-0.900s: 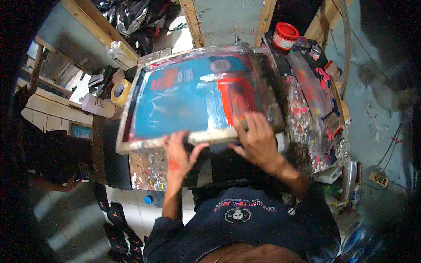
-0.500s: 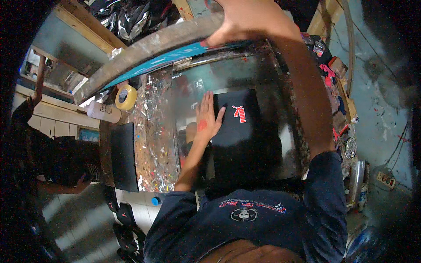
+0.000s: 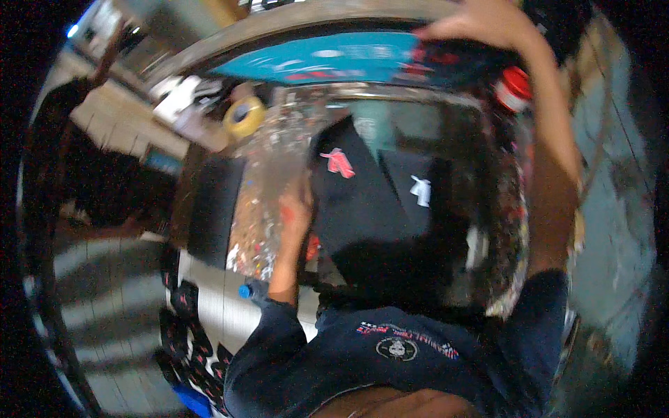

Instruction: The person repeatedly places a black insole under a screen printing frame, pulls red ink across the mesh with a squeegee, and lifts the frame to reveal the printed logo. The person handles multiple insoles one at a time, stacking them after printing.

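Note:
My right hand is closed on the far edge of a raised printing screen, which has a wooden frame and blue mesh. Beneath it is a dark, glossy work board. A black fabric panel with a red and white print lies slanted over the board's left part. My left hand is at this panel's left edge and seems to pinch it, though motion smears the fingers. To the panel's right, partly covered by it, shows another black piece with a white print.
A paint-spattered bench strip runs left of the board, with a roll of yellow tape at its far end. Another black panel lies farther left. A red-lidded tub stands at the far right. Printed black pieces lie at the lower left.
My left hand has gone from lying flat to the panel's left edge and moved left. The red-printed panel has shifted left and tilted, uncovering the white-printed piece. My right hand still holds up the screen.

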{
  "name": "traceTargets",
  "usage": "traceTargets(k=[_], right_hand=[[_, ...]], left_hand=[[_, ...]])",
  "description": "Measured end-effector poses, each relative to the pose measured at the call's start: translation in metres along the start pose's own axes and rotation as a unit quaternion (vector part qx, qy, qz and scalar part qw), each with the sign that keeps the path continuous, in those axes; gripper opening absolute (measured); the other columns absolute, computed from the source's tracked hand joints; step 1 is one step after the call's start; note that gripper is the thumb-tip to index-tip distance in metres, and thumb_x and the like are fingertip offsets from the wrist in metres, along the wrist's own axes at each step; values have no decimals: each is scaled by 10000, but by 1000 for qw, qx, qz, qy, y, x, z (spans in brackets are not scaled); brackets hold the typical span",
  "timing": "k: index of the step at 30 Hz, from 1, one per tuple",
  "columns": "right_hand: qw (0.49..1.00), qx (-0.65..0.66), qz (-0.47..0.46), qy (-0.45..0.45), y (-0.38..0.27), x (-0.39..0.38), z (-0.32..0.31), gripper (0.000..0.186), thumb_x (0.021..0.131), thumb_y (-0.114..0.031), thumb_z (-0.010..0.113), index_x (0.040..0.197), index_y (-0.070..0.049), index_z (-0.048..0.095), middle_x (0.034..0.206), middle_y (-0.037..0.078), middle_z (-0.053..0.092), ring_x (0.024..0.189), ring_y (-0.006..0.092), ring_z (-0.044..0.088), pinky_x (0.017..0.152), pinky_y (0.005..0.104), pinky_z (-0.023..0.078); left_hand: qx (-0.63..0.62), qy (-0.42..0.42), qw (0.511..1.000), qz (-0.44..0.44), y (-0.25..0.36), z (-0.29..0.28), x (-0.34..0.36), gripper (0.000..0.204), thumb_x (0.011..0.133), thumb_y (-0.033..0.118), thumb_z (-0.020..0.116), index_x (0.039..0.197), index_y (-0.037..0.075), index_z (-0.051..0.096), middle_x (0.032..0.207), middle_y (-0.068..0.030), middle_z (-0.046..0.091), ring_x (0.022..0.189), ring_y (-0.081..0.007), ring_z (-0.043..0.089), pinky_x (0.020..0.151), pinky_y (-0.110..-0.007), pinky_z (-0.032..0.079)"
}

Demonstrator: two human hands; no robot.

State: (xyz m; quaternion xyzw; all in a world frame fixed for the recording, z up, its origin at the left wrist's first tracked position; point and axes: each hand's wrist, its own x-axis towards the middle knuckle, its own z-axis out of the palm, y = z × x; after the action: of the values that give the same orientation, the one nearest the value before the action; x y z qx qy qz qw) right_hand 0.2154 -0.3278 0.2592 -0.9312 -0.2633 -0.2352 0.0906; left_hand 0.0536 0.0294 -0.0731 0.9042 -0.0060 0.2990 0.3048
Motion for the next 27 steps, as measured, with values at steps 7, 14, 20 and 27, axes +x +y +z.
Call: traceTargets(k=[7,14,20,27], right_hand=[[999,42,4,13,-7,5,6,930,581,-522,900,1284,23,632,1220,286,682,1125,425,672,1002,449,505],[999,14,44,-24,-16,-2,-9,888,560,-528,909,1196,36,653,1106,272,718,1056,420,697,944,456,527],[1000,-3,19,-20,-11,-1,-8,1005,551,-650,873,1229,58,653,1115,290,714,1045,447,696,936,474,541],[1000,9,-3,-7,-6,-1,-5,973,549,-674,849,1187,42,682,1052,295,720,980,467,698,890,508,551]], left_hand=[[294,89,933,-189,-195,-186,41,1057,940,685,556,1615,-41,192,1583,-347,345,1458,-508,360,1180,-609,298],[-34,-67,988,135,88,95,29,415,912,279,676,1240,30,632,1243,-207,629,1208,-369,580,1050,-516,452],[-126,-239,815,513,302,309,-77,347,924,288,654,1186,63,685,1177,-203,679,1085,-371,633,980,-535,473],[-133,-311,763,550,306,286,-69,330,955,350,630,1165,107,707,1107,-173,697,1059,-331,638,949,-508,479]])
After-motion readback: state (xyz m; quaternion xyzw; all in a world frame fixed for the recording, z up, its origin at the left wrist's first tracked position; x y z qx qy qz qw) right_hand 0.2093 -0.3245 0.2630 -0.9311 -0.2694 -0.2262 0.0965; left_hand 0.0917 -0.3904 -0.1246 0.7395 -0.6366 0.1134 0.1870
